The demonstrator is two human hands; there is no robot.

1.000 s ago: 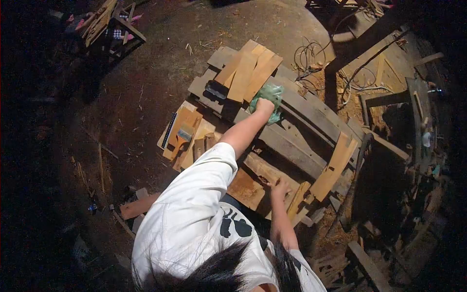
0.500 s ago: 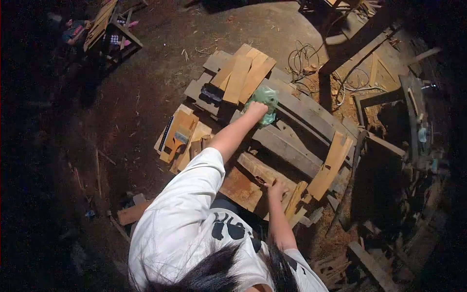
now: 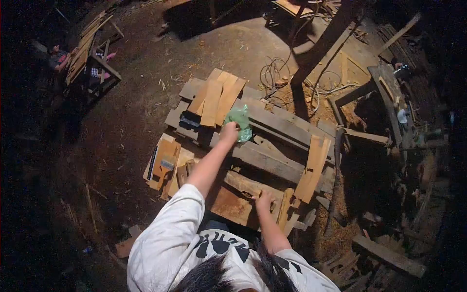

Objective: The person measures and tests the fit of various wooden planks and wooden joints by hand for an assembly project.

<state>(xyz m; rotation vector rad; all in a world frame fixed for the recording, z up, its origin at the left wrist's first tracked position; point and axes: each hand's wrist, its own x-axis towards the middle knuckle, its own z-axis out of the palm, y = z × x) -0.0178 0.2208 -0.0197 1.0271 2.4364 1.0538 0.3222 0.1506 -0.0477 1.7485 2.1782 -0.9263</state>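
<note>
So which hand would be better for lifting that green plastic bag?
Probably the left hand. Its curled fingers are right at the green plastic bag. The right hand is farther away, by the nearer wooden board, so it would likely need to reach out more.

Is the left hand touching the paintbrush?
No, the left hand is at the green plastic bag, while the paintbrush lies apart on the boards.

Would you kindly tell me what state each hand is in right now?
Left hand: closed on the green bag.
Right hand: curled by the board; whether it holds anything cannot be told.
</note>
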